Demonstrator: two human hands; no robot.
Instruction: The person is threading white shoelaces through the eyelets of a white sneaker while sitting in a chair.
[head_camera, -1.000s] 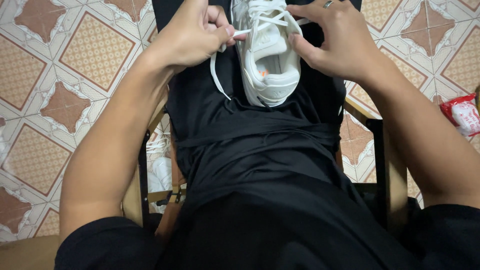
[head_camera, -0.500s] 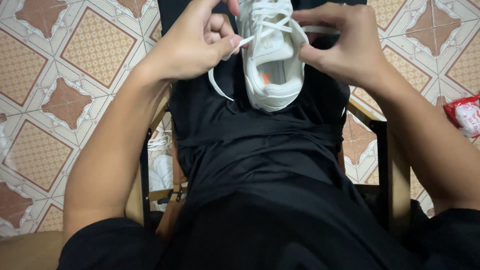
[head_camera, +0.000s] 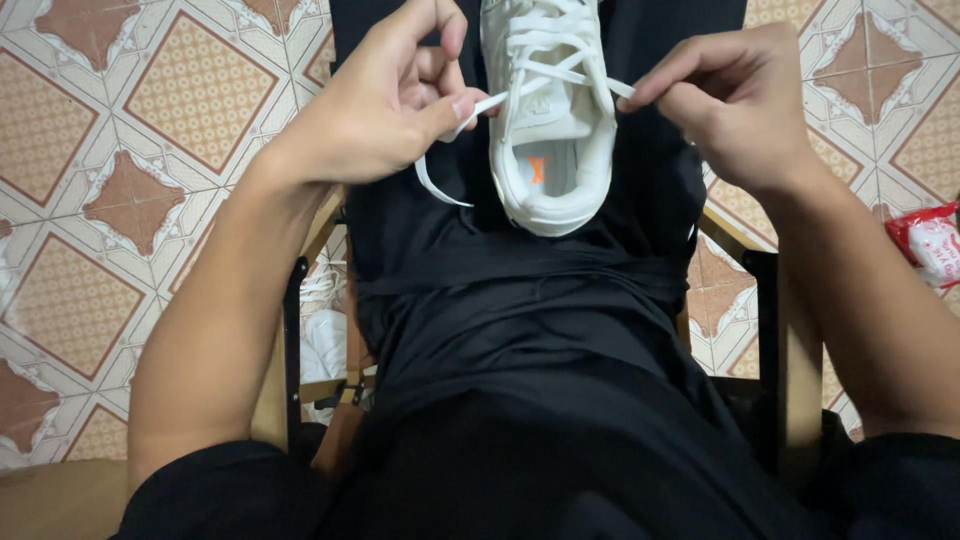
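- Our left hand (head_camera: 385, 105) has drawn its lace end (head_camera: 470, 108) out taut, away from the sneaker (head_camera: 548, 110).
- Right hand (head_camera: 735, 100) has shifted outward, pinching the opposite lace (head_camera: 620, 88) straight.

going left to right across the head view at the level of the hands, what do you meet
patterned floor tiles → left hand pinching a white lace end → white sneaker on the black-clothed lap → right hand on the other lace → red and white packet
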